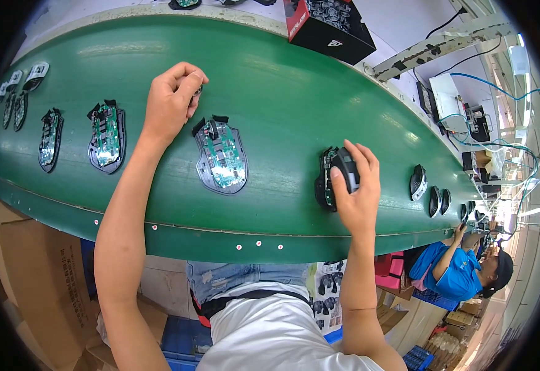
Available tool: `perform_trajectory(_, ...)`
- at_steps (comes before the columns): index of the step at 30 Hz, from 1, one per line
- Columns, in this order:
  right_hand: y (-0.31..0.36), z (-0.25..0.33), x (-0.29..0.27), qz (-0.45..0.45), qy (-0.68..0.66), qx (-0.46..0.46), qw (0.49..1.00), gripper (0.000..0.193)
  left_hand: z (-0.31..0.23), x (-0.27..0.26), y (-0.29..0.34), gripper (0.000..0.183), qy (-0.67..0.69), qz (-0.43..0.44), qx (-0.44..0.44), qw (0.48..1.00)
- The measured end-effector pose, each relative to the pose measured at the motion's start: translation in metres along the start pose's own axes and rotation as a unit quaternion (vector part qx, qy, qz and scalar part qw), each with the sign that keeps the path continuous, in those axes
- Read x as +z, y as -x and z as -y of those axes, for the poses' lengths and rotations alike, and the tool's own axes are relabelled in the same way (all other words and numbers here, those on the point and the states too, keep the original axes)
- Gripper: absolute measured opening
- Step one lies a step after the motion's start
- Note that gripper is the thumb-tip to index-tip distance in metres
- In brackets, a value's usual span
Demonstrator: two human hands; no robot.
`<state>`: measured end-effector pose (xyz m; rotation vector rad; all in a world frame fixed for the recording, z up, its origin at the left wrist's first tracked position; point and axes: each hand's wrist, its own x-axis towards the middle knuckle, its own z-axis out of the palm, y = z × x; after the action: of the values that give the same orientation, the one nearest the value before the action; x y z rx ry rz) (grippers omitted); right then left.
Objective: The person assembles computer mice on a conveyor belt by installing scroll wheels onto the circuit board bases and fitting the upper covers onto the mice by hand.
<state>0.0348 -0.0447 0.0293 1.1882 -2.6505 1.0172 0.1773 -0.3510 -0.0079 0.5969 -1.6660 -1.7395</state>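
left hand (172,102) up over green table (282,105), fingers curled in tight, pinching small dark bit (198,91), too little to tell what. right hand (358,190) half curled, gripping black cover (345,166), tipped against right side of mouse base (325,179) on table. bare board (223,154) lies between hands. more boards (106,137) to left, dark mice (418,182) to right.
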Motion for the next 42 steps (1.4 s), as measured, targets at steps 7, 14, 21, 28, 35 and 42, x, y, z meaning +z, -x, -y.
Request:
perform_trajectory(7, 0.005, -0.004, 0.023, 0.000, 0.147, 0.015, 0.989, 0.051, 0.000, 0.001, 0.001, 0.020, -0.002, 0.007, -0.002, 1.000)
perform_trajectory(14, -0.012, -0.015, 0.005, -0.028, 0.060, -0.012, 0.998, 0.045, -0.001, 0.002, 0.003, 0.021, -0.018, 0.011, 0.009, 1.000)
perform_trajectory(21, -0.015, -0.019, 0.021, 0.035, 0.071, -0.051, 0.996, 0.037, -0.002, 0.005, 0.003, 0.020, -0.039, 0.011, 0.026, 0.999)
perform_trajectory(28, -0.012, -0.015, 0.024, 0.031, 0.036, -0.096, 0.994, 0.031, -0.002, -0.004, 0.008, 0.018, -0.052, 0.004, 0.042, 0.998)
perform_trajectory(35, -0.015, 0.054, 0.021, -0.033, -0.142, -0.175, 0.974, 0.032, -0.022, -0.009, 0.014, 0.020, 0.100, 0.096, -0.028, 0.990)
perform_trajectory(42, -0.076, 0.135, 0.061, 0.173, -0.215, -0.221, 0.935, 0.037, -0.034, 0.000, 0.029, 0.045, 0.187, 0.259, -0.049, 0.946)
